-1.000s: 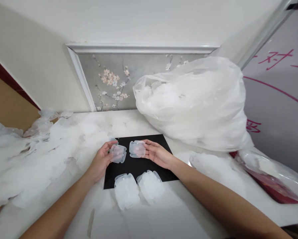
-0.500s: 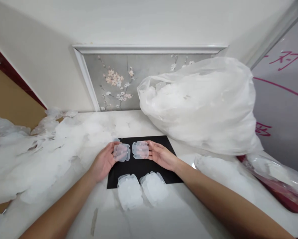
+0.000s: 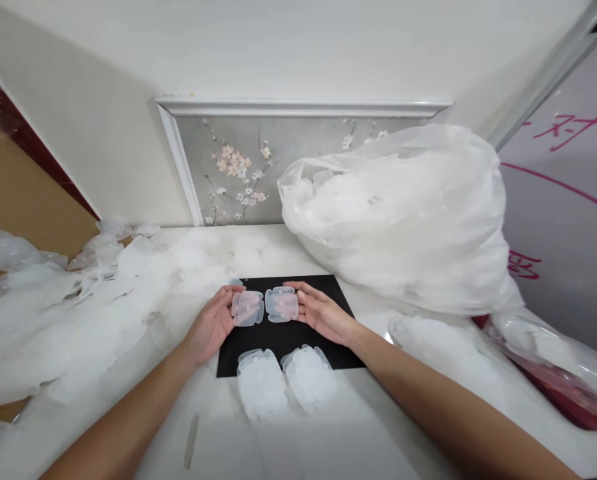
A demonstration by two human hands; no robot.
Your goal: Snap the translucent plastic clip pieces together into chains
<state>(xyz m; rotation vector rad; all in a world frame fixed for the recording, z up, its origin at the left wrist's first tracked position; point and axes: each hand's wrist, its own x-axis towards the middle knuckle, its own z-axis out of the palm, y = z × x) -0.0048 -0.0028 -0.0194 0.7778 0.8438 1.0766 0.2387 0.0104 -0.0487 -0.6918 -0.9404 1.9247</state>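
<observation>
My left hand (image 3: 212,325) is closed on a translucent plastic piece (image 3: 247,309), flat and rounded with notched edges. A similar translucent plastic piece (image 3: 282,305) is held by my right hand (image 3: 323,312), its fingers partly behind the piece. Both pieces hang side by side above a black mat (image 3: 288,340), with a narrow gap between them. Nearer to me, two stacks of like pieces, a left stack (image 3: 261,385) and a right stack (image 3: 307,379), lie across the mat's front edge and the white table.
A wide heap of translucent pieces (image 3: 88,320) covers the table's left side. A big white plastic bag (image 3: 398,227) full of pieces stands behind the mat to the right. More pieces (image 3: 443,353) lie right of my forearm, beside a clear-and-red bag (image 3: 553,373).
The left piece has shifted slightly to the right and sits closer to the right one. Both hands keep their hold. The camera view has tilted a little.
</observation>
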